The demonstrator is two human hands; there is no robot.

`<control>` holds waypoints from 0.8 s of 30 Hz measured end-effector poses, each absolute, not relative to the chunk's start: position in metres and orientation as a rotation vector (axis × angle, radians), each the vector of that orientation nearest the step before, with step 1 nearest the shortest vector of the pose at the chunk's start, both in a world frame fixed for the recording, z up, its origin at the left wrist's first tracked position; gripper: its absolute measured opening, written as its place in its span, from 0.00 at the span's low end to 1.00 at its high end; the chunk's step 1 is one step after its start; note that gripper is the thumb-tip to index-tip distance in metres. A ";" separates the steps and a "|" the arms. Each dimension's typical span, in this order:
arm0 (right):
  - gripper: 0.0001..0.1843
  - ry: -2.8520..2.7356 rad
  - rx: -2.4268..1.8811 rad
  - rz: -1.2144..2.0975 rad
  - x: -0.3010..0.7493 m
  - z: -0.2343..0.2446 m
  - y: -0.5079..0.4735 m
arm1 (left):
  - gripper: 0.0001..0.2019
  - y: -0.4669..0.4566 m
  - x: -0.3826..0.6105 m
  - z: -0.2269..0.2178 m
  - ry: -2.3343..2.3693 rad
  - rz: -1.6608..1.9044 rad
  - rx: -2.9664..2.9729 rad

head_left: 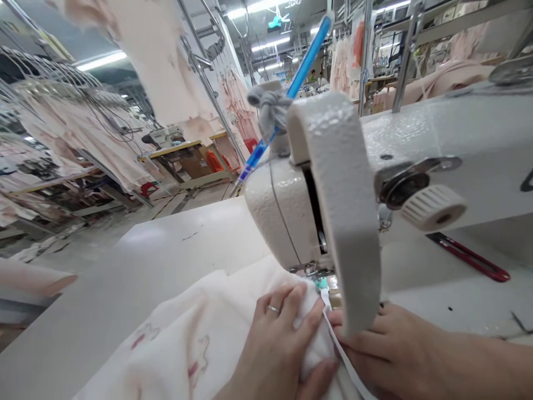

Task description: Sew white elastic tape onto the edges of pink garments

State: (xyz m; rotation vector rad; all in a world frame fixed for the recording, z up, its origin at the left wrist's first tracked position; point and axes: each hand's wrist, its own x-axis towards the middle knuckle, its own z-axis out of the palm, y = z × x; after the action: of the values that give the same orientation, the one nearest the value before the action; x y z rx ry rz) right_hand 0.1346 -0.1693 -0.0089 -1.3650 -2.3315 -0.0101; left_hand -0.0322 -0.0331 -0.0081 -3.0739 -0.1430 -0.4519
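A white sewing machine (287,205) stands in front of me, its presser foot down at a length of pale pink plush fabric (175,333) with small embroidered figures. My left hand (278,339), with a ring on one finger, rests on this fabric just left of the foot, fingers bent and gripping a bunched fold. A narrow white tape (343,358) runs from the foot toward me along the fabric's edge. Beside that tape, my right hand (383,344) is closed at the edge; its fingertips are partly hidden behind the machine's front guard, and they appear to pinch the tape.
A red-handled cutter (470,255) lies on the table under the machine arm. A blue pen (308,58) is tied to the machine head with grey cloth. The white table's edge (133,228) slants at left. Pink garments (83,116) hang on racks beyond it.
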 end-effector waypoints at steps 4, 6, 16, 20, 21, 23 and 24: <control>0.15 -2.350 -1.347 -0.029 0.135 -0.005 -0.168 | 0.23 -0.031 -0.033 -0.008 -0.076 -0.511 -3.082; 0.16 -2.364 -1.357 -0.038 0.135 -0.003 -0.167 | 0.20 -0.030 -0.034 -0.007 -0.090 -0.542 -3.117; 0.16 -2.333 -1.370 0.119 0.135 -0.007 -0.169 | 0.10 0.016 -0.021 -0.010 -0.133 -0.725 -3.273; 0.09 -2.298 -1.325 0.085 0.137 -0.012 -0.169 | 0.10 0.010 -0.027 0.002 -0.387 -0.736 -3.126; 0.08 -2.296 -1.324 0.071 0.137 -0.012 -0.169 | 0.11 -0.002 -0.034 0.004 -0.465 -0.726 -3.093; 0.07 -2.293 -1.310 0.072 0.137 -0.011 -0.169 | 0.14 -0.033 -0.054 0.003 -0.492 -0.647 -3.069; 0.08 -2.289 -1.301 0.069 0.137 -0.010 -0.169 | 0.17 -0.051 -0.066 0.000 -0.471 -0.602 -3.066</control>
State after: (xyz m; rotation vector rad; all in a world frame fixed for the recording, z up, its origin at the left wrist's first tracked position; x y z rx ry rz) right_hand 0.1370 -0.1690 -0.0103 -1.3014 -2.2890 0.0691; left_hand -0.0665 -0.0508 0.0001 -3.0662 -0.4714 -0.6022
